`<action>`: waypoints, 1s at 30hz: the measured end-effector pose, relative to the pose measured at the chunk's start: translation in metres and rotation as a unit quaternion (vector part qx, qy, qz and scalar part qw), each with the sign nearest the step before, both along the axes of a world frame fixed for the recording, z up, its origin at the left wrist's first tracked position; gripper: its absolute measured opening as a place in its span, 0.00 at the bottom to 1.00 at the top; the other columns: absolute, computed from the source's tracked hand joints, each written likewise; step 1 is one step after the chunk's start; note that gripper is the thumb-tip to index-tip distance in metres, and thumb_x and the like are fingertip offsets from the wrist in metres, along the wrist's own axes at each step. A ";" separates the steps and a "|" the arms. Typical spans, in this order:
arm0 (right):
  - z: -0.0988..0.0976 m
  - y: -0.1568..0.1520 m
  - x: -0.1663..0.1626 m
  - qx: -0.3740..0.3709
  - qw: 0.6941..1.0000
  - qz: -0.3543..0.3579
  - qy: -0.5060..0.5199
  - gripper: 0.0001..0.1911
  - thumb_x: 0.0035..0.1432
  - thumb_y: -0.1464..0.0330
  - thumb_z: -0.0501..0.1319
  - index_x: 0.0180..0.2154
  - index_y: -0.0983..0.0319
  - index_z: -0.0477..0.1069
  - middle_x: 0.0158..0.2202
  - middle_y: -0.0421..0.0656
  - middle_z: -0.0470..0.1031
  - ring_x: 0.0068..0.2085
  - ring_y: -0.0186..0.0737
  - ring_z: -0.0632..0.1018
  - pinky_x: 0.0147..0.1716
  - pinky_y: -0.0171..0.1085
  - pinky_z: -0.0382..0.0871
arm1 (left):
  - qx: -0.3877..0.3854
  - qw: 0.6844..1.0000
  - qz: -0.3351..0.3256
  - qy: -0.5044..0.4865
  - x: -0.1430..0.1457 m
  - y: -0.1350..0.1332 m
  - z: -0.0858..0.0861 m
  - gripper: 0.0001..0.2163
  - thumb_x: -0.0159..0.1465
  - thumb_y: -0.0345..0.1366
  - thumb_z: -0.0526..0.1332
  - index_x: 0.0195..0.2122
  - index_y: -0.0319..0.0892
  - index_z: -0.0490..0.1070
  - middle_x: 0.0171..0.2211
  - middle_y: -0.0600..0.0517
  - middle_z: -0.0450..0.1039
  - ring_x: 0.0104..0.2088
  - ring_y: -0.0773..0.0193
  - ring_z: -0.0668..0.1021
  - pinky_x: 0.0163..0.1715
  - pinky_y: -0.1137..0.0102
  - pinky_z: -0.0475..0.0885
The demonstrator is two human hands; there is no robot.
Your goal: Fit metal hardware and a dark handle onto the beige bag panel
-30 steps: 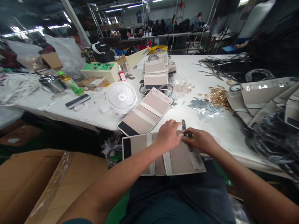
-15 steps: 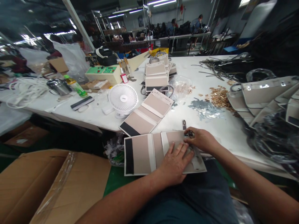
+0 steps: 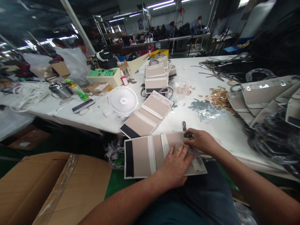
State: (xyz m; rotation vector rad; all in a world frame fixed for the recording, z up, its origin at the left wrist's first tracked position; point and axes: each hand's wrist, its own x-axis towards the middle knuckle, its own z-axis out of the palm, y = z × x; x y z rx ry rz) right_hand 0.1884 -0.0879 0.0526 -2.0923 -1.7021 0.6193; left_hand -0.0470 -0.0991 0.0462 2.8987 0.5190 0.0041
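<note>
Head view: 1 beige folded panel [image 3: 150, 154] is laid half over the near edge of the white table [image 3: 225, 131], overhanging the lap. The left hand [image 3: 174, 165] is pressed flat on it, fingers spread, nothing grasped. The right hand [image 3: 201, 140] is closed in a pinch on a small dark metal fitting [image 3: 190, 135] at the panel's top edge. Risk noted: with pressure eased, the overhanging panel may slide off; the fitting may slip from the pinch and sit crooked.
</note>
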 end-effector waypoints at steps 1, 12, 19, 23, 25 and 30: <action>0.001 0.000 0.000 0.001 1.000 0.001 0.007 0.14 0.54 0.62 0.71 0.44 0.53 0.81 0.32 0.39 0.83 0.35 0.47 0.82 0.33 0.38 0.67 | 0.000 1.000 -0.001 0.002 0.000 0.000 0.001 0.44 0.65 0.47 0.68 0.78 0.41 0.51 0.80 0.36 0.46 0.79 0.42 0.52 0.78 0.41 0.48; 0.052 -0.033 0.014 0.119 0.976 -0.070 0.171 0.26 0.58 0.44 0.73 0.41 0.60 0.84 0.22 0.38 0.74 0.21 0.37 0.70 0.20 0.36 0.60 | -0.038 0.999 0.002 -0.018 -0.004 0.011 0.016 0.38 0.68 0.49 0.63 0.77 0.44 0.55 0.79 0.40 0.52 0.78 0.42 0.55 0.77 0.39 0.48; 0.057 -0.044 -0.005 0.207 0.860 -0.187 0.427 0.22 0.56 0.50 0.78 0.34 0.60 0.78 0.20 0.35 0.68 0.19 0.33 0.65 0.17 0.33 0.57 | -0.007 1.000 -0.020 0.012 -0.001 0.014 0.012 0.42 0.66 0.48 0.66 0.77 0.41 0.53 0.79 0.36 0.50 0.79 0.41 0.53 0.76 0.38 0.49; 0.046 -0.028 -0.017 0.317 0.714 -0.225 0.583 0.24 0.54 0.56 0.78 0.25 0.59 0.66 0.21 0.33 0.64 0.18 0.30 0.64 0.18 0.32 0.61 | 0.013 1.000 -0.020 0.010 0.000 0.012 0.010 0.43 0.64 0.48 0.68 0.76 0.39 0.54 0.78 0.35 0.51 0.78 0.41 0.54 0.75 0.38 0.51; 0.037 -0.019 -0.019 0.336 0.671 -0.244 0.614 0.24 0.52 0.56 0.77 0.24 0.59 0.64 0.20 0.32 0.62 0.18 0.29 0.62 0.17 0.32 0.61 | 0.021 1.000 -0.020 0.007 0.000 0.011 0.010 0.43 0.65 0.48 0.68 0.76 0.39 0.54 0.79 0.35 0.51 0.78 0.41 0.53 0.75 0.40 0.50; 0.013 -0.010 -0.015 0.328 0.618 -0.289 0.654 0.21 0.51 0.60 0.72 0.24 0.58 0.61 0.19 0.31 0.58 0.17 0.28 0.58 0.15 0.31 0.59 | 0.025 0.999 -0.027 0.002 0.000 0.012 0.006 0.43 0.64 0.49 0.68 0.76 0.38 0.55 0.79 0.34 0.50 0.78 0.40 0.53 0.75 0.39 0.50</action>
